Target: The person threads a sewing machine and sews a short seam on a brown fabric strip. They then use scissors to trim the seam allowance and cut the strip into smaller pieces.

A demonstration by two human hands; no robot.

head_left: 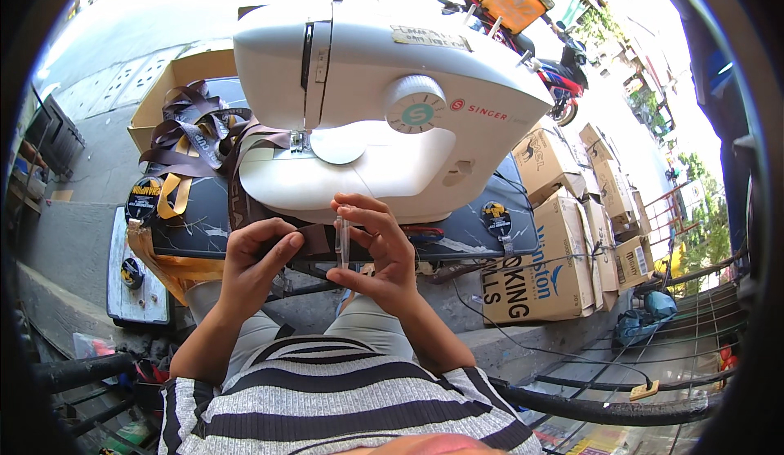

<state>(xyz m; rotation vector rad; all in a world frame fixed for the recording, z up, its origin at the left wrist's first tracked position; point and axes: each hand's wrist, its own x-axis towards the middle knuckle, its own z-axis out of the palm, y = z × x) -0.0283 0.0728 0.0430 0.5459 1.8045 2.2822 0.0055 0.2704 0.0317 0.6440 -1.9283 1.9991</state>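
Observation:
A white sewing machine (335, 71) stands on a dark marble-patterned table (188, 238). Below its free arm, my left hand (257, 263) pinches the end of a dark brown strap (314, 240). My right hand (376, 259) holds a small clear, slim object (343, 245) upright between thumb and fingertips, beside the strap end; I cannot make out exactly what it is. Brown printed lanyards (184, 124) and a yellow strap (175, 194) lie heaped left of the machine. Round black medals rest at the table's left (143, 198) and right (496, 220).
An open cardboard box (143, 116) is behind the lanyards. A small board (135, 300) with another medal sits lower left. Cardboard cartons (547, 275) are stacked at the right, near metal railings (604, 406) and a cable. A motorcycle with an orange carrier (514, 2) is parked beyond.

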